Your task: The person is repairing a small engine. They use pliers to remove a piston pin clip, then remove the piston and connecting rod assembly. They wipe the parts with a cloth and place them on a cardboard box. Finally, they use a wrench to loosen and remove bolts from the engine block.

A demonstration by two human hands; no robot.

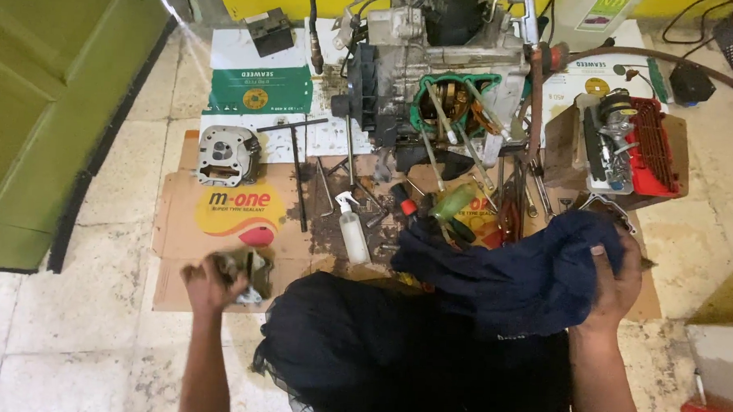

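Between our L hand (209, 286) fingers we grip a small metal part (249, 277), blurred, over the cardboard (178, 240). R hand (615, 284) fingers clench a dark blue rag (518, 276). Beyond fingertips: spray bottle (352, 230), tools, cylinder head (226, 154), then engine (444, 87).

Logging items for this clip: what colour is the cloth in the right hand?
Dark navy blue cloth, gripped by the right hand; head view.

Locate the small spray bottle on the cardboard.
In the head view, the spray bottle lies near the cardboard's centre, just left of the dark blue cloth, right of the T-handle wrench.
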